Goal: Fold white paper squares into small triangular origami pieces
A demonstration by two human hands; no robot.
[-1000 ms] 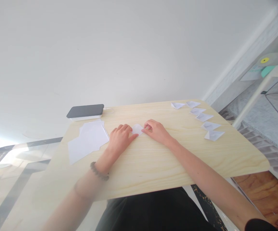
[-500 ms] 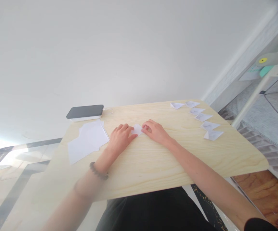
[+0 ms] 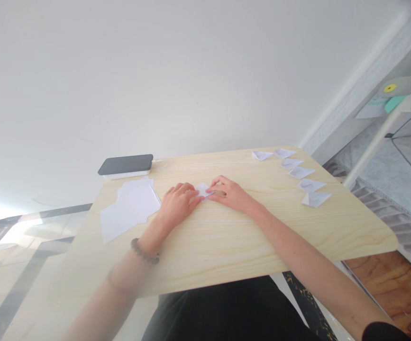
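Observation:
A small piece of folded white paper [image 3: 203, 189] lies on the table between my two hands. My left hand [image 3: 180, 202], with a dark bead bracelet on its wrist, grips the paper's left side, thumb toward me and fingers on the far side. At the right side of the paper, my right hand [image 3: 232, 194] has its thumb and forefinger closed on an edge, part of which looks raised. My fingertips hide portions of the paper, so its exact folded shape cannot be made out.
White paper sheets [image 3: 130, 206] lie overlapping on the table's left. Behind them sits a white box-like device [image 3: 127, 166] with a dark top and a cable. Several folded white paper pieces [image 3: 315, 199] stand along the right side of the wooden table [image 3: 226, 251].
My right thumb and fingers have shifted slightly left and spread around the paper's right edge, which now appears lifted. The left hand has barely moved.

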